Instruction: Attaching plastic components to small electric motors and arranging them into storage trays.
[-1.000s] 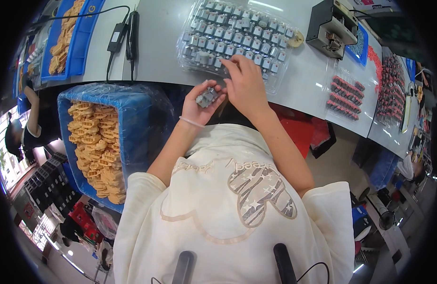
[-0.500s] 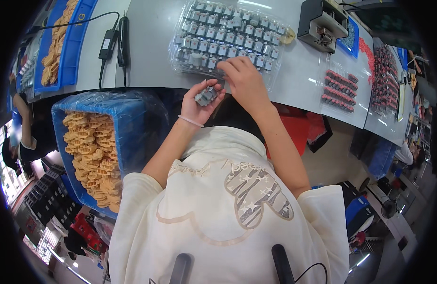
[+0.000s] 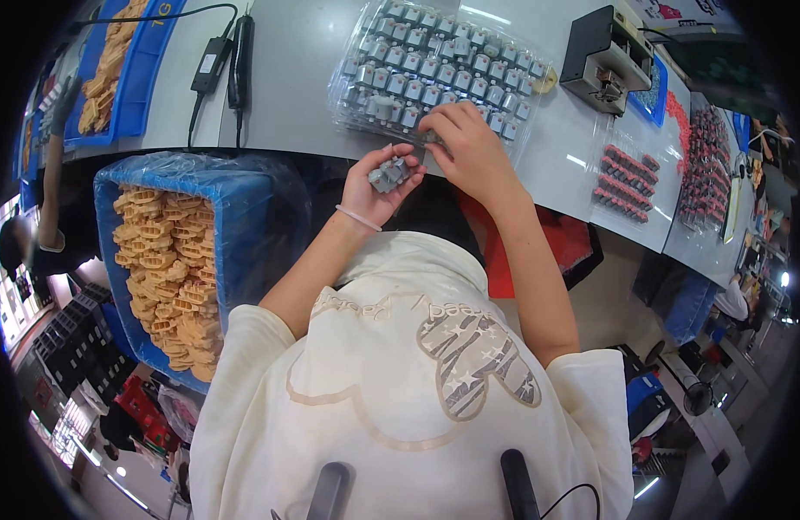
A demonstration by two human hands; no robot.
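Several small grey block-shaped parts [image 3: 388, 176] lie in the cupped palm of my left hand [image 3: 371, 201], with its fingers curled around them. My right hand [image 3: 471, 156] is just beside it, at the near edge of a clear plastic tray [image 3: 339, 91]. Its thumb and fingers are pinched on a small grey part [image 3: 429, 137], mostly covered by the fingertips. In the tray stand rows of silver-grey motor-like parts [image 3: 430, 68]. One rounder grey piece [image 3: 382, 107] rests on top of the near rows.
Left of me, a blue bin [image 3: 244, 208] lined with plastic holds many tan moulded pieces. A black pen-shaped tool [image 3: 240, 61] with a cable lies on the table. A dark boxy device [image 3: 601, 61] stands right of the tray, near red-and-black parts [image 3: 626, 184].
The whole view has shifted slightly, so the tray appears farther right and lower. My right thumb has spread lower, and a grey part now shows at the fingertips. My left hand keeps its parts.
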